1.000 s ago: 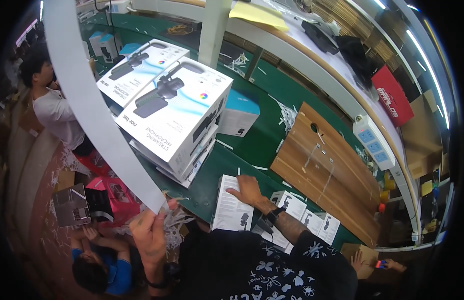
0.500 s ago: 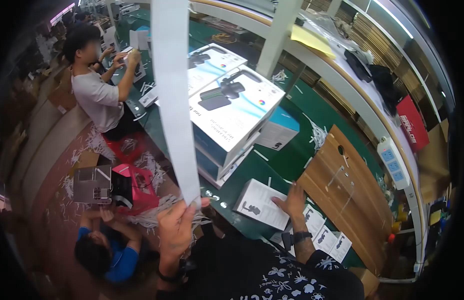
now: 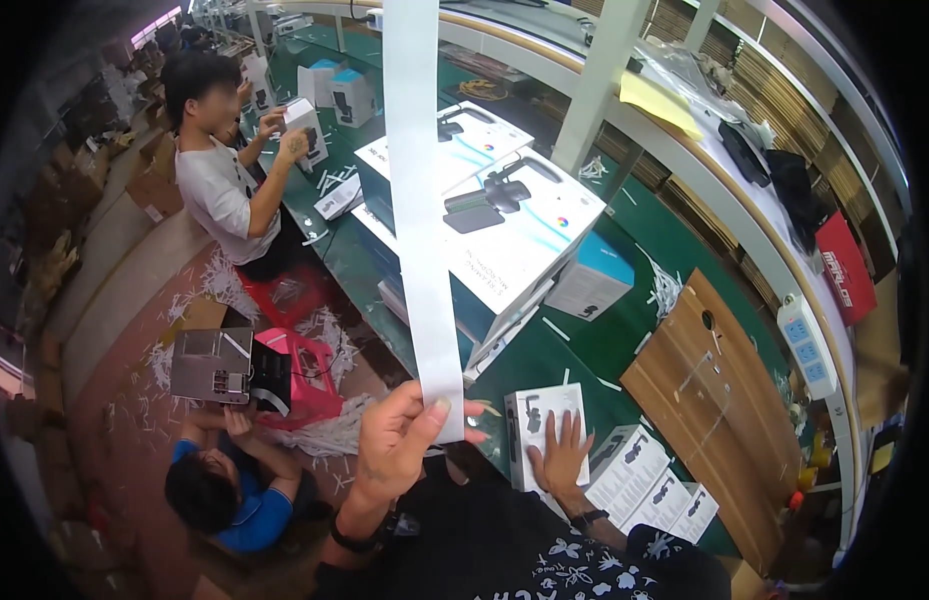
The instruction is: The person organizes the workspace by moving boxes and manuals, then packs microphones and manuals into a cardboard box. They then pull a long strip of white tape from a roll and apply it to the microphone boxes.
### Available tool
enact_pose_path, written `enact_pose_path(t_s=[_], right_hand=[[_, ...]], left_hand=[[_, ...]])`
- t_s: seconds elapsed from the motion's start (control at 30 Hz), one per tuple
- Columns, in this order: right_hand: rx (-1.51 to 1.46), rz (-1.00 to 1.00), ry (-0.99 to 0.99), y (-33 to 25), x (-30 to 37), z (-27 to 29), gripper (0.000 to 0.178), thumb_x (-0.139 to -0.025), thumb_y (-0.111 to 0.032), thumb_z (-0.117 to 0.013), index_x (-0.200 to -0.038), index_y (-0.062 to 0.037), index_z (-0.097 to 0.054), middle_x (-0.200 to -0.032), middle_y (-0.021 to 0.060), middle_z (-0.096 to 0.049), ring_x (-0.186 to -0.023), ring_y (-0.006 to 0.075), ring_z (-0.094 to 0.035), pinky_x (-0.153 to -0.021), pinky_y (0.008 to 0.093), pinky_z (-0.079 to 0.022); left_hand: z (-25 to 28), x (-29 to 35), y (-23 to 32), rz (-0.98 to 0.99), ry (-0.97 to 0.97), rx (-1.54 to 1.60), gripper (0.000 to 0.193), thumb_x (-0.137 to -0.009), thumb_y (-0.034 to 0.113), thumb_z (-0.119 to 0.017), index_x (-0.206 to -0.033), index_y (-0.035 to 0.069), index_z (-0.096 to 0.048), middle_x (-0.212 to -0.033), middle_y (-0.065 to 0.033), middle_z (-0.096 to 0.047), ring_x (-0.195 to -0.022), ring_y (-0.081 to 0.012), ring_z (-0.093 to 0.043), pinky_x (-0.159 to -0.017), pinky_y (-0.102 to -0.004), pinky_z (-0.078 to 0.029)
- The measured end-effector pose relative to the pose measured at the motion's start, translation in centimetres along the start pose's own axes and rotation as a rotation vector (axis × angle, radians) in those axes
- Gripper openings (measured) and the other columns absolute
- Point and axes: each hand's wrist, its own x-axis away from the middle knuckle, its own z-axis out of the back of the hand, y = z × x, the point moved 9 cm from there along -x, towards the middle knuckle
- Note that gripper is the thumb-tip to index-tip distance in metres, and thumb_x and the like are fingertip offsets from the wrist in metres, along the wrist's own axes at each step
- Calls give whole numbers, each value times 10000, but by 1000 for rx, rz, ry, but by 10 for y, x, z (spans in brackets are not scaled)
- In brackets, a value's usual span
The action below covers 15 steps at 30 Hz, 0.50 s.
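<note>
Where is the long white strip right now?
In the head view, the strip runs down from the top edge, just left of centre, in front of the stacked white boxes, its lower end pinched in the left hand.

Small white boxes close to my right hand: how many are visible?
4: one box under the right hand; then, rightward, a near box, a middle box and an end box. The sleeve may hide others.

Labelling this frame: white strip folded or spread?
Spread: the white strip runs flat from the left hand to the picture's top edge, no fold visible.
</note>
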Motion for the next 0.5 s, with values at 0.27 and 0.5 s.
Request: enact_pose_path(t_s=[0.27,0.5], right_hand=[[-77,-68,67,9,7,-2,724,-893,-444,-559,-1473,-67,-346,-1515,219,-295,-1420,402,-217,-1065,680,-135],[-438,-210,70,22,-34,-6,810,-855,-298,-671,-1447,82,-269,-1483,311,-285,-1400,465,-239,-1116,557,-238]], left_hand=[[-12,-30,3,-13,-37,-11,472,-1032,322,-440,-1267,-87,-471,-993,-226,-676,-849,-245,-699,-753,-336,-572],[-44,-46,2,-189,-24,-109,336,-1016,147,-447,-1167,-121,-581,-1102,-194,-674,-925,-234,-694,-797,-279,-525]])
